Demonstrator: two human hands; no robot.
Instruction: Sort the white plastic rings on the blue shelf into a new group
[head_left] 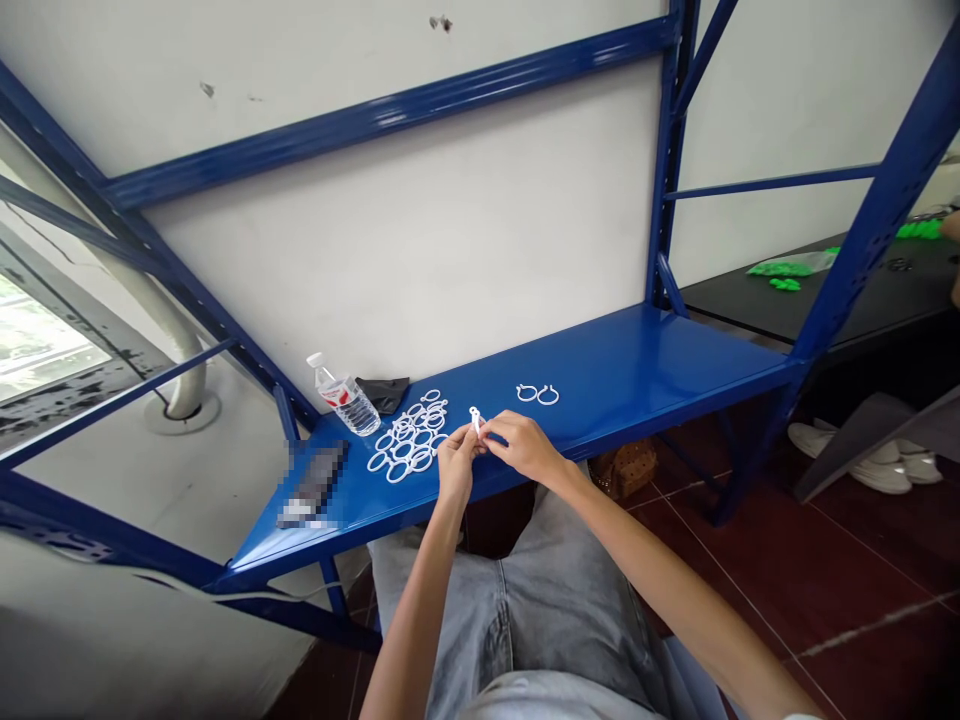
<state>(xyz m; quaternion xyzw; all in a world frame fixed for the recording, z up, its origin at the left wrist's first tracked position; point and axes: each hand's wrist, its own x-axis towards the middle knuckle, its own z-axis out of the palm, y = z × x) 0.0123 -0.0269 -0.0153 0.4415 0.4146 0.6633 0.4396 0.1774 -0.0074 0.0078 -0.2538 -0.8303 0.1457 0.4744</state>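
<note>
Above the front edge of the blue shelf, my left hand (456,462) and my right hand (525,445) meet with fingers pinched on one white plastic ring (475,414). The ring is seen nearly edge-on, and my fingers cover its lower part. Left of my hands lies a pile of similar white rings (411,437), several of them overlapping. Two more white rings, each with a gap and small end tabs, lie apart beyond my right hand: an open ring (527,393) and its neighbour (548,395).
On the blue shelf (622,350) a clear water bottle (346,398) stands left of the pile, beside a black pouch (384,394). A blurred dark object (313,485) lies at the left end. Blue uprights (664,180) frame the shelf. Bright green pieces (784,270) lie on a dark table at right.
</note>
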